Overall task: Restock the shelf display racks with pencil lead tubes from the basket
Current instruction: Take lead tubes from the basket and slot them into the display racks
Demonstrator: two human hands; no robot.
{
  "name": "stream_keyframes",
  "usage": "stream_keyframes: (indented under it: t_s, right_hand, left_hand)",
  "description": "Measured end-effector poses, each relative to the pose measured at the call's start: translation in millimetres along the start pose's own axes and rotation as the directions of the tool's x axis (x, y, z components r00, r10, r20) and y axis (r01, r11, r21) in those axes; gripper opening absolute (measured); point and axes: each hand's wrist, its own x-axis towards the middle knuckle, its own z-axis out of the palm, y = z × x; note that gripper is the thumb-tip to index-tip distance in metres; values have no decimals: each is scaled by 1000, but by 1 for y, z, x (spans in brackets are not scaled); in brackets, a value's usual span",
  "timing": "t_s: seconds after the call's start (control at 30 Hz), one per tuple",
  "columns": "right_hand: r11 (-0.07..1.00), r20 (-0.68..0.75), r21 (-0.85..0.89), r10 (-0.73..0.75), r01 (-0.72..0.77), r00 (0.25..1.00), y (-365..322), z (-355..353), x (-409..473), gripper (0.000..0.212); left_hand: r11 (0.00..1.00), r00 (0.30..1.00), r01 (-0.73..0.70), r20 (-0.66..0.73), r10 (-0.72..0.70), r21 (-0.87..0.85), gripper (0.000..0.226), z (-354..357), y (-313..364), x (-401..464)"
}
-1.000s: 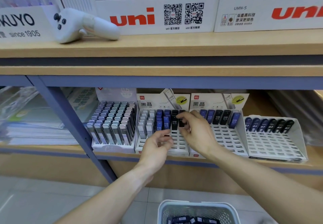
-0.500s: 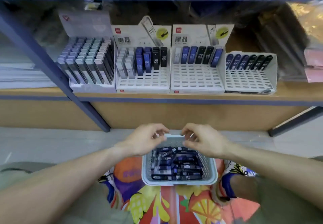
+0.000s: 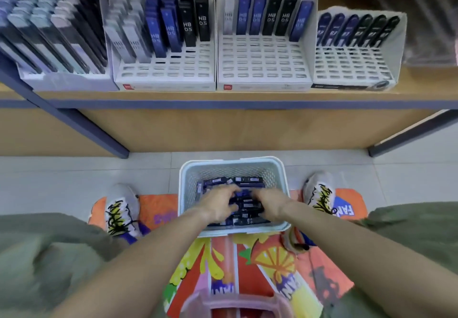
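A pale perforated basket [image 3: 233,169] stands on the floor between my feet, holding several dark blue and black pencil lead tubes [image 3: 247,181]. Both hands are down inside it. My left hand [image 3: 219,202] lies over the tubes with fingers spread. My right hand [image 3: 269,203] reaches in from the right, its fingertips hidden among the tubes. On the shelf above stand white slotted display racks: the left rack [image 3: 163,69] holds grey, blue and black tubes, while the middle rack [image 3: 262,64] and right rack [image 3: 352,64] each have one back row filled.
A fully stocked rack [image 3: 49,32] stands at the far left of the wooden shelf [image 3: 247,95]. Slanted blue shelf legs [image 3: 99,134] reach the tiled floor on both sides. A bright printed mat [image 3: 272,255] lies under my shoes and the basket. A pink object [image 3: 238,303] sits at the bottom edge.
My view has tilted down from the shelf to the floor. Both hands left the left rack, came down over the basket rim and now sit inside on the tubes.
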Motion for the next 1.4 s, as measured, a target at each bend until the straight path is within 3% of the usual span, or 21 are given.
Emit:
stream_keyframes:
  t_s: [0.2, 0.53, 0.67, 0.9, 1.13, 1.3, 1.4]
  right_hand:
    - [990, 64, -137, -31, 39, 998, 6, 14, 21, 43]
    - [991, 145, -118, -47, 65, 988, 14, 28, 41, 48]
    - [993, 133, -94, -55, 68, 990, 17, 33, 46, 56]
    - [994, 88, -79, -67, 74, 994, 17, 33, 50, 63]
    - [995, -21, -31, -98, 97, 995, 19, 33, 52, 45]
    - [995, -101, 67, -66, 73, 993, 18, 29, 54, 34]
    - [991, -127, 108, -63, 77, 990, 19, 27, 55, 28]
  left_hand:
    - [996, 994, 61, 82, -67, 66, 72, 38, -2, 31]
    - [990, 989, 64, 127, -80, 123, 77, 51, -11, 46]
    - [996, 991, 67, 110, -73, 62, 64, 52, -15, 47]
    - [964, 993, 115, 15, -115, -239, 38, 57, -20, 45]
    - [813, 982, 148, -14, -189, -563, 33, 58, -20, 41]
    - [562, 963, 154, -3, -268, -812, 51, 51, -22, 36]
    - [485, 949, 162, 2, -315, -859, 63, 49, -23, 33]
